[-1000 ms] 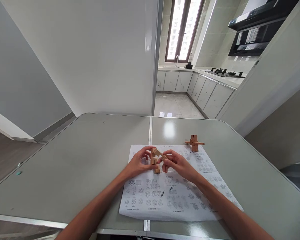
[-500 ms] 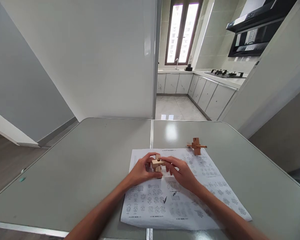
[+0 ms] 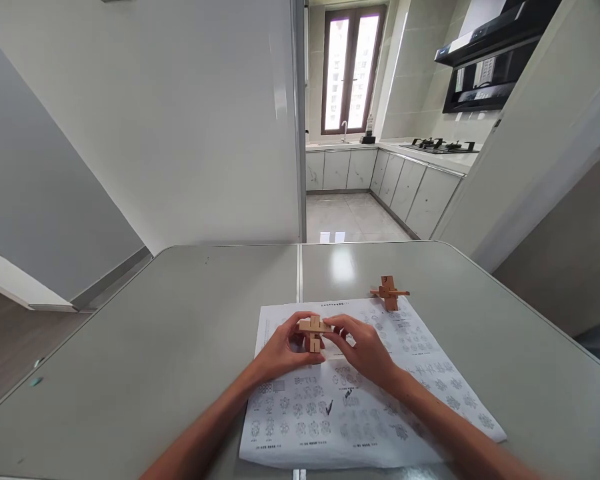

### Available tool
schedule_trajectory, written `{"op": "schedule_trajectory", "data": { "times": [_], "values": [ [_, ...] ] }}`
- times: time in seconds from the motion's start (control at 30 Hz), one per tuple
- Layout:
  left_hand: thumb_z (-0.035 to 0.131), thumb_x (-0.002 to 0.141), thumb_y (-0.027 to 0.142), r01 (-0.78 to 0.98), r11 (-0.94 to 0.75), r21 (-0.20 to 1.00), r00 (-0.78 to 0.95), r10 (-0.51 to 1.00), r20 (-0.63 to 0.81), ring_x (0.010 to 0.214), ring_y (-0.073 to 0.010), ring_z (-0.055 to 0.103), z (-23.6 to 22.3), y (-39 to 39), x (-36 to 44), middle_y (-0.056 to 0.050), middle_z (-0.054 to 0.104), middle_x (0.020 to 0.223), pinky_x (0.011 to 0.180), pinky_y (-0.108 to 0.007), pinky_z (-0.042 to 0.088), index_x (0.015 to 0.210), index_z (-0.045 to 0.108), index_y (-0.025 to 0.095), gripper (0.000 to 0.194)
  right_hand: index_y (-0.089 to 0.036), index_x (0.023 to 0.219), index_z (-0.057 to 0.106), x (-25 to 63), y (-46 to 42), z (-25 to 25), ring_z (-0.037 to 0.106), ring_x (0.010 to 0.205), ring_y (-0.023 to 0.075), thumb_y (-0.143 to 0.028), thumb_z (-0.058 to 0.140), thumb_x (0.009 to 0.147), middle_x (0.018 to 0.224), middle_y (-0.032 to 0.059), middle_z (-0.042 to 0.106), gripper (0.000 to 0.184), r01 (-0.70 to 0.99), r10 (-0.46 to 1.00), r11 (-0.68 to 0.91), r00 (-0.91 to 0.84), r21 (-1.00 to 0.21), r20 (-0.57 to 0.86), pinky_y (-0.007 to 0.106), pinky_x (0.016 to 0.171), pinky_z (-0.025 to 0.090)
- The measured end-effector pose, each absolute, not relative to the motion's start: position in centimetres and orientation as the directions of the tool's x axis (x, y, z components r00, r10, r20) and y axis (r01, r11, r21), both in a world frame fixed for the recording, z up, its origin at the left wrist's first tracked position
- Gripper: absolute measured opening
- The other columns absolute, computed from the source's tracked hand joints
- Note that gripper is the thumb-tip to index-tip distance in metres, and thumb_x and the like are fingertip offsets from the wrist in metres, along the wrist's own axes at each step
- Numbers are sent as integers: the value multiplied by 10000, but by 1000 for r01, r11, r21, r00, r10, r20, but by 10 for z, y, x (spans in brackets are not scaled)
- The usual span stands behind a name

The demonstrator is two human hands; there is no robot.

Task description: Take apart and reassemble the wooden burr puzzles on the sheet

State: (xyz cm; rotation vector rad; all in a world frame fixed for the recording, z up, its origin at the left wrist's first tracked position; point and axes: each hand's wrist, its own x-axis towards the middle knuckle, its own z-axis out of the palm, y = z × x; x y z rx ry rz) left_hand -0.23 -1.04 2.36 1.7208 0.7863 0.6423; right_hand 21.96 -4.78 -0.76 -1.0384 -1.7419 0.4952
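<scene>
Between my hands is a light wooden interlocking puzzle (image 3: pixel 315 343), its pieces crossing each other above the printed sheet. My left hand (image 3: pixel 280 348) grips its upright part from the left, thumb below and fingers above. A wooden bar (image 3: pixel 310 327) lies crosswise over the upright pieces. With thumb and fingertips, my right hand (image 3: pixel 357 343) pinches the right end of that bar. The paper sheet (image 3: pixel 340 440) under both hands carries many small assembly drawings and two dark pen marks.
A second, darker wooden cross-shaped puzzle (image 3: pixel 389 293) stands at the sheet's far right edge. The grey table (image 3: pixel 155 347) has a metal seam down its middle. A small green bit (image 3: pixel 36 381) lies near the left edge. Beyond the table is a kitchen with a stove (image 3: pixel 440 145).
My right hand has turned the bar from a slanted position to level across the puzzle. My left hand keeps its hold. The camera view has shifted slightly.
</scene>
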Motion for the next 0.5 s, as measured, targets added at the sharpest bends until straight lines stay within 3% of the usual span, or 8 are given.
{"op": "schedule_trajectory", "data": {
  "times": [0.33, 0.5],
  "values": [
    [910, 738, 313, 34, -109, 993, 677, 734, 57, 975, -225, 706, 21, -10, -3, -33, 707, 1033, 922, -400, 548, 1337, 527, 274, 712, -294, 1095, 714, 218, -51, -3, 658, 676, 200, -297, 653, 987, 957, 52, 753, 124, 394, 814, 565, -122, -725, 568, 358, 673, 560],
    [898, 757, 337, 101, -154, 983, 664, 746, 48, 947, -217, 693, 23, -12, -3, -32, 703, 996, 905, -388, 532, 1330, 541, 258, 680, -260, 1113, 677, 219, -53, 0, 651, 684, 181, -284, 593, 1022, 931, 44, 732, 126, 394, 788, 603, -162, -694, 593, 329, 665, 563]
  ]
}}
